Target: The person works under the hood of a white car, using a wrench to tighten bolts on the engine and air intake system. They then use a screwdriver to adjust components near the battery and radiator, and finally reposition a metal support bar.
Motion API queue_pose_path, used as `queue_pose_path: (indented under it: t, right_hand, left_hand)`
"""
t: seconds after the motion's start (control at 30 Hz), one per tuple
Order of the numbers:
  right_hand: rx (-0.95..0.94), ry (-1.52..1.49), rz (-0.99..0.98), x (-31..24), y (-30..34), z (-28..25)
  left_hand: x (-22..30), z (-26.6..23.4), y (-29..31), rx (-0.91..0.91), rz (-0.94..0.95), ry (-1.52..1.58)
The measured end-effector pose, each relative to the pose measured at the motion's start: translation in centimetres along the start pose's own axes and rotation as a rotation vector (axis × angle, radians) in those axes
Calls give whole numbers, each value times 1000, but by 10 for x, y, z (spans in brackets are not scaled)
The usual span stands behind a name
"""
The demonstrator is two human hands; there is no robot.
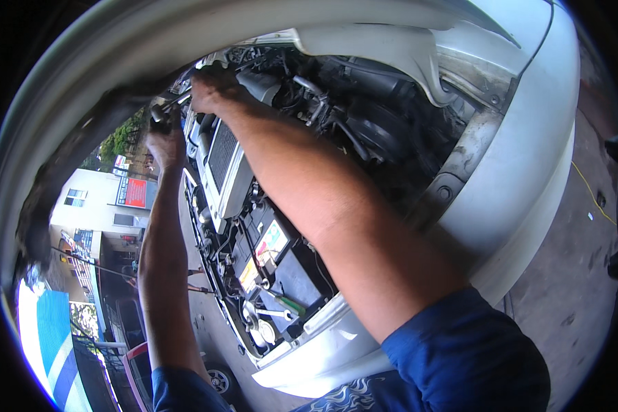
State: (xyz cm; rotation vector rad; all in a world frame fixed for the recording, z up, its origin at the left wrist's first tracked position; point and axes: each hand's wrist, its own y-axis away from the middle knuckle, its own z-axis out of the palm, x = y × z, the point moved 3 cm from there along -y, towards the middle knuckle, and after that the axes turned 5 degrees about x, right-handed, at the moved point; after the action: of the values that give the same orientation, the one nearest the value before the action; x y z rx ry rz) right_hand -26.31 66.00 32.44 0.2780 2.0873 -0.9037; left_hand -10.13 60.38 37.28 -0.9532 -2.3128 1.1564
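Both my arms reach into the engine bay of a white car, toward its far left end. My left hand is closed around a shiny metal tool with a rounded end; its exact kind is hard to make out. From there a thin bright bar runs to my right hand, which is closed with its fingers curled and in shadow. What the right fingers hold is hidden. Below the hands lies a finned, silver-framed intercooler.
The raised hood arches over my hands. Nearer me, a green-handled screwdriver and a wrench lie on the black battery. The white fender borders the right side. Beyond the car stand a building and a red vehicle.
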Motion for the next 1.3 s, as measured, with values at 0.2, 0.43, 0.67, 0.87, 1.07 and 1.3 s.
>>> queue_pose_path:
  t: [0.2,0.43,0.67,0.87,1.07,1.3]
  right_hand:
    - [-76,81,10,0,-7,27]
    - [586,-87,-290,-40,-7,45]
    - [283,-350,-294,-111,2,55]
    - [186,-56,-166,-112,0,44]
    - [197,-10,-132,-117,8,29]
    - [183,111,-69,-123,33,9]
  left_hand:
    - [-16,6,-11,-236,-657,796]
    - [-71,-10,-36,22,-809,826]
    - [-68,41,-55,-57,-659,751]
    - [-56,53,-65,-137,-519,584]
    - [-53,52,-69,-157,-460,514]
    - [-59,49,-72,-149,-428,475]
